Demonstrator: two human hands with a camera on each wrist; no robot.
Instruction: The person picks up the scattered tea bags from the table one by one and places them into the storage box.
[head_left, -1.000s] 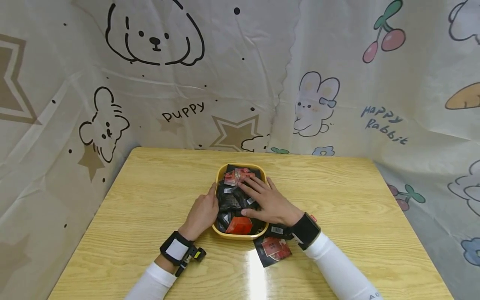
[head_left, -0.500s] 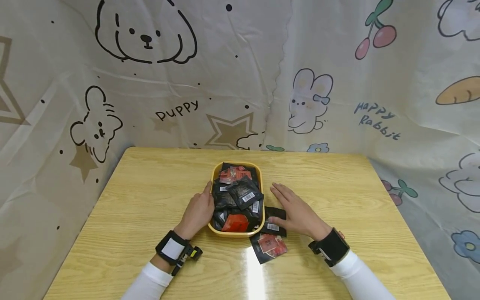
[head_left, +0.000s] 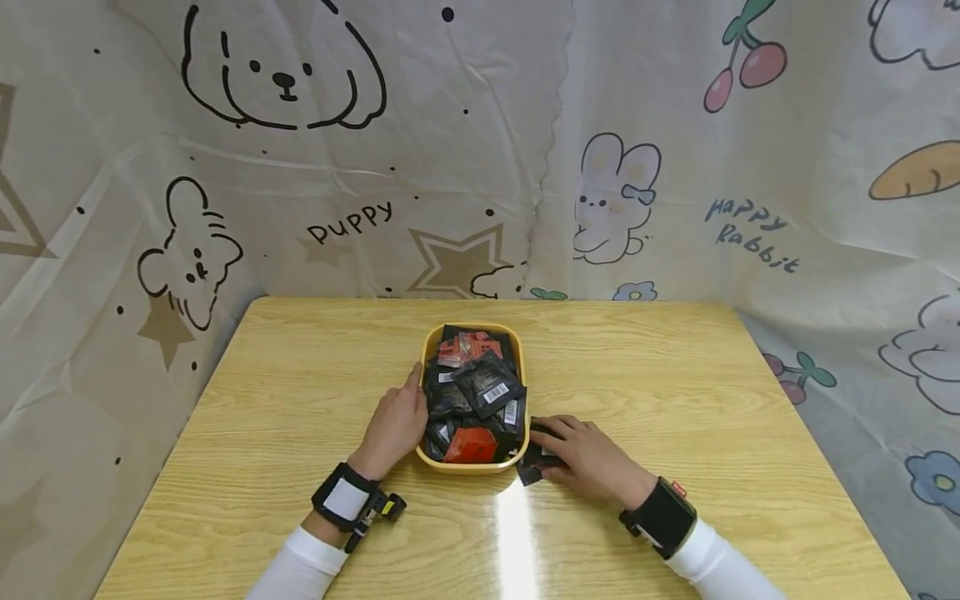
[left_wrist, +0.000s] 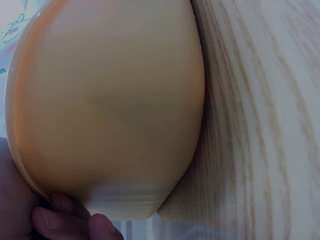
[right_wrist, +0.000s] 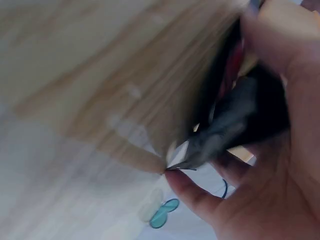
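Note:
A yellow plastic tub (head_left: 472, 469), filled with small black packets (head_left: 489, 383), stands on the table. My left hand (head_left: 392, 429) holds the tub by its left rim, index finger lying along the edge. In the left wrist view, fingers (left_wrist: 52, 220) are bent under the rim against the tub's outer wall (left_wrist: 115, 100). Just right of the tub, my right hand (head_left: 588, 458) grips black packets (head_left: 531, 467) between thumb and fingers, low over the table. The right wrist view shows dark, blurred packets (right_wrist: 230, 120) in that hand (right_wrist: 260, 185); the hand covers part of them.
Red packets (head_left: 471, 348) lie at the tub's far end, and a red-orange one (head_left: 471, 446) at its near end. The wooden table (head_left: 637, 367) extends around the tub. A printed cloth (head_left: 450, 167) hangs behind it.
My right hand has lifted away from the tub's contents, moved right and down, and taken hold of the packets beside the tub. My left hand has stayed at the rim.

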